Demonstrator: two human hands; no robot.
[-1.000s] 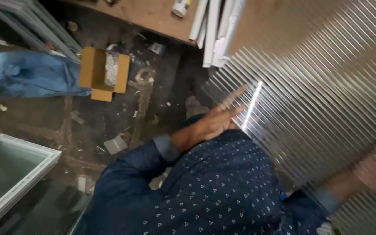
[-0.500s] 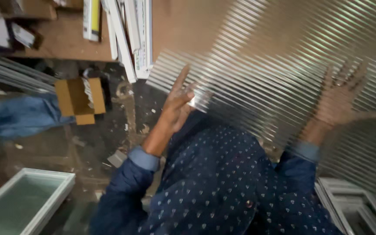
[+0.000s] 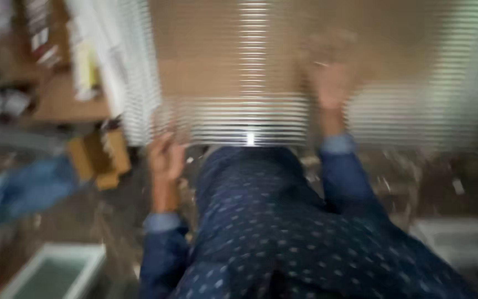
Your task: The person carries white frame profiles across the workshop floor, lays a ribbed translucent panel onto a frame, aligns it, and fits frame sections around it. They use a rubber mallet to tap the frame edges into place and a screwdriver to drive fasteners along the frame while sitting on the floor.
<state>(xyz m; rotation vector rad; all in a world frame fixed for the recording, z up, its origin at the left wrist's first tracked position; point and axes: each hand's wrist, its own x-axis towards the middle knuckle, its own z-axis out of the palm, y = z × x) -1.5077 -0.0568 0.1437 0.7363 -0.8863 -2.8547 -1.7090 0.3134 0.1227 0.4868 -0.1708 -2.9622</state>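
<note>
I hold a large ribbed glass pane (image 3: 239,66) in front of me; it fills the top of this blurred view. My left hand (image 3: 167,158) is at the pane's lower left corner, fingers on its edge. Seen through the glass, my right hand (image 3: 330,77) lies flat against the pane with fingers spread upward. Both arms are in dark blue dotted sleeves (image 3: 272,232). A bright glint sits on the pane's lower edge between my hands.
A brown cardboard box (image 3: 98,158) and blue cloth (image 3: 23,191) lie on the dirty floor at left. White-framed windows lie at lower left (image 3: 56,271) and lower right (image 3: 460,238). White profiles (image 3: 106,55) lean over a wooden board (image 3: 65,102) at upper left.
The pane has swung from a slant to level across the top. My left hand dropped to its lower left corner, and my right hand shifted toward the middle. The view has become blurred.
</note>
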